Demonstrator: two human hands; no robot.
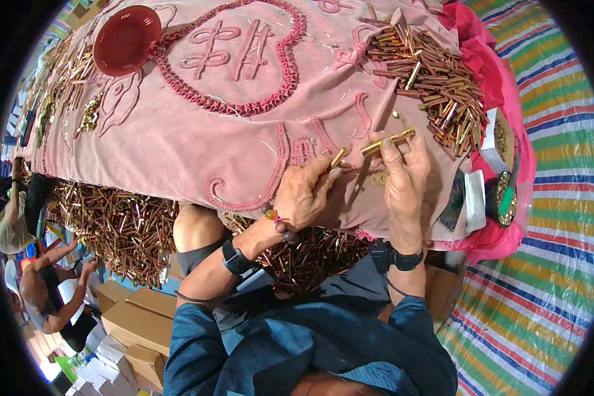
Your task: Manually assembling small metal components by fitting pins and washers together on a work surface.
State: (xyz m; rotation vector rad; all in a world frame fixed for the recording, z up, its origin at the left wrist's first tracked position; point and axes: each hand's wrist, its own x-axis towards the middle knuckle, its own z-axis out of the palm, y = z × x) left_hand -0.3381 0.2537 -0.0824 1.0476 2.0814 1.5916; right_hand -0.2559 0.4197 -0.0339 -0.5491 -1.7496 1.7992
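My right hand (406, 175) grips a slim gold metal tube (384, 142), which slants up to the right over the pink cloth (244, 158). Between thumb and forefinger, my left hand (303, 191) pinches a short gold tube-like piece (338, 157). A small gap separates the two pieces. Several small brass rings (379, 178) lie on the cloth between my hands. One more small brass piece (395, 114) rests just beyond the tube. Farther off to the right is a heap of copper-brown and gold tubes (435, 79).
A dark red bowl (127, 41) stands far left, near small brass pieces (90, 113) and more tubes. A white box (498, 142) and a green-marked item (507, 198) sit at right. Tubes (122, 228) fill the space below the cloth's near edge. Another person (46, 290) works at left beside cardboard boxes (138, 317).
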